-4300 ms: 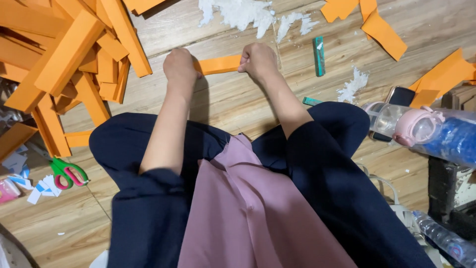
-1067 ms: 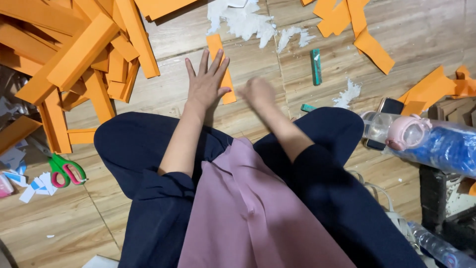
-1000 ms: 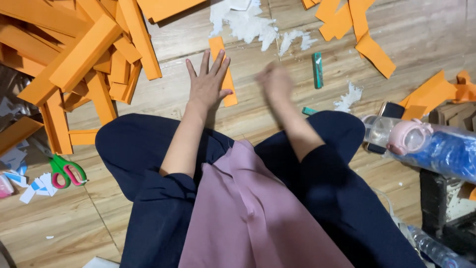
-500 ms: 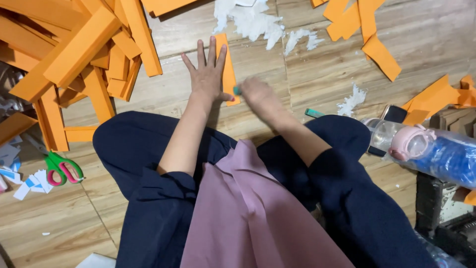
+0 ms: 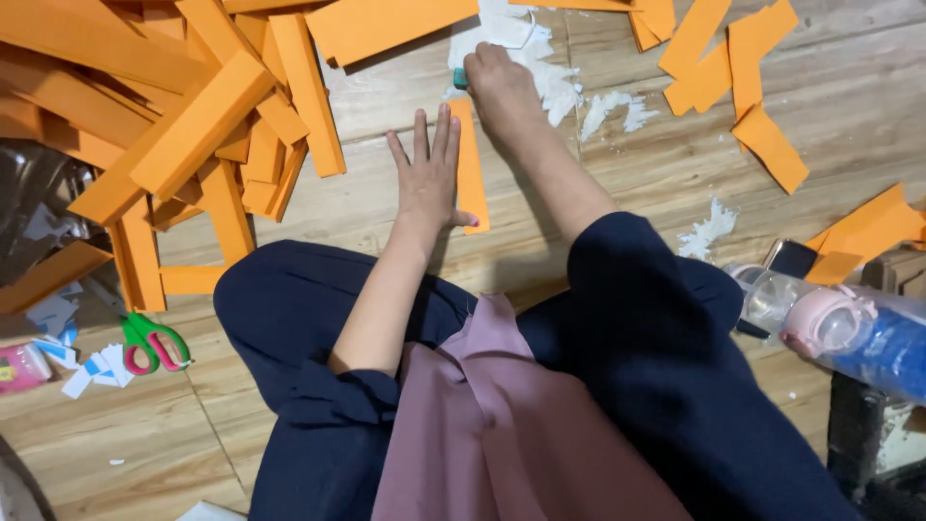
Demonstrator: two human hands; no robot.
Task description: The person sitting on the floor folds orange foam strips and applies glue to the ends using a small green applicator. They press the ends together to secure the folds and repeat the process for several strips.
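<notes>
Left hand lies flat and open on the wooden floor, fingers spread and pointing away from the body, its palm and thumb side pressing down the near part of an orange paper strip. That strip runs lengthwise straight away from the person, its long axis roughly in line with the left forearm, with its near end by the thumb and its far end reaching toward the right hand. The right hand is stretched farther out, just past the strip's far end, curled closed around a small teal, stick-like object of which only the end shows beside the knuckles; what kind of tool it is cannot be told. So the strip sits between the two hands: the left hand is on it, the right hand is just beyond its far tip and slightly to the right of its axis, over scraps of torn white backing paper. A large heap of orange strips is piled to the left, well apart from both hands, and looser orange pieces lie to the upper right. Scissors with green and red handles rest on the floor by the left knee, and a clear bottle with a pink lid lies on its side near the right knee.
</notes>
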